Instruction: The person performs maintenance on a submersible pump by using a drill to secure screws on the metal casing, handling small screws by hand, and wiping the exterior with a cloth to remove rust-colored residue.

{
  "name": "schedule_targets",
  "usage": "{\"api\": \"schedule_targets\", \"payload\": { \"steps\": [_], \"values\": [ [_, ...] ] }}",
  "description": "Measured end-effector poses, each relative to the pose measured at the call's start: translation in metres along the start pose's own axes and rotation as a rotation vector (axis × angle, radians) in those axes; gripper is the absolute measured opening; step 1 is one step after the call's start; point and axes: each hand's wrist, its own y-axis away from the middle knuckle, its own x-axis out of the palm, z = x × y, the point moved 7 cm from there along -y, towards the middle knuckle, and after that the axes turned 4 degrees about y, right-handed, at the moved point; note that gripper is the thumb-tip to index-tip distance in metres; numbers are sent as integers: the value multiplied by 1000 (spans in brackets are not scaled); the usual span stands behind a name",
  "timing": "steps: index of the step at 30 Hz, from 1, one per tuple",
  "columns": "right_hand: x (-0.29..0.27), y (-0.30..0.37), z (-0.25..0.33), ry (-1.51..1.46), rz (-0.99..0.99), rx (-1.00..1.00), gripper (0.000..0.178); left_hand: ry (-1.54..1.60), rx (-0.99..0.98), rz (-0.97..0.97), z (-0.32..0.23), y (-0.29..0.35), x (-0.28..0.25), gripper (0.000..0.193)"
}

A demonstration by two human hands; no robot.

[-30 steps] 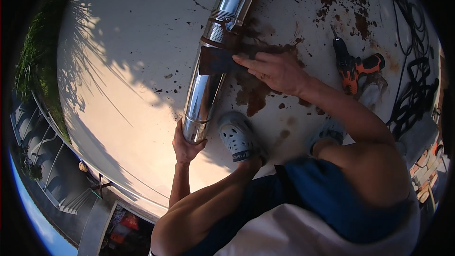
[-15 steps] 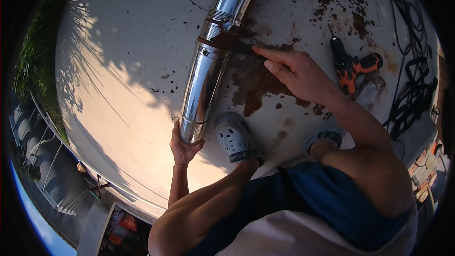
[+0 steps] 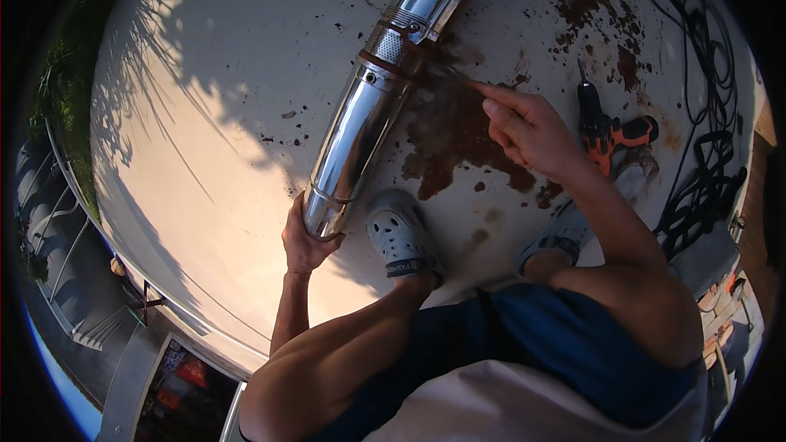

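Note:
A long, shiny steel submersible pump (image 3: 348,143) lies slantwise across the ground in front of me. My left hand (image 3: 306,237) wraps around its near rounded end. Farther up are a perforated intake screen (image 3: 391,47) and a rust-brown band (image 3: 391,64). To the right of that band, my right hand (image 3: 530,133) has its fingers curled and the index finger stretched toward the pump. A thin dark tool (image 3: 446,74) runs from this hand to the band; it is smeared by motion, so its kind is unclear.
Wet brown mud (image 3: 458,139) stains the pale concrete beside the pump. An orange-and-black cordless drill (image 3: 604,131) lies right of my right hand, with coiled black cable (image 3: 708,172) beyond. My feet in grey clogs (image 3: 399,233) stand close to the pump. Grass (image 3: 70,115) borders the far left.
My right hand and its tool have drawn back slightly from the pump, and more of the perforated screen shows. My left hand keeps its hold. The whole view has shifted a little.

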Motion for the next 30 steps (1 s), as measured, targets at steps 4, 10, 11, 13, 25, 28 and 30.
{"api": "schedule_targets", "payload": {
  "steps": [4, 10, 11, 13, 25, 28, 30],
  "values": [
    [0, 6, 3, 24, -62, 57, 48, -36, 56, -32, -3, 2, -1, 111],
    [-3, 20, -11, 141, -137, 29, 49, -15, 21, -13, 2, -1, -4, 111],
    [-1, 22, -12, 104, -124, 23, 50, -4, 7, -6, 3, -2, -5, 111],
    [-1, 23, -11, 67, -114, 16, 50, -8, 6, -11, 2, -1, -4, 111],
    [10, 11, -21, 290, -153, -256, 48, 7, -56, 25, 4, -3, 0, 112],
    [23, 22, -28, 346, -40, -93, 44, 17, -61, 24, 0, 2, -1, 112],
    [23, 27, -10, 335, -156, -289, 44, 12, -37, 28, 0, 1, -2, 112]
  ]
}}
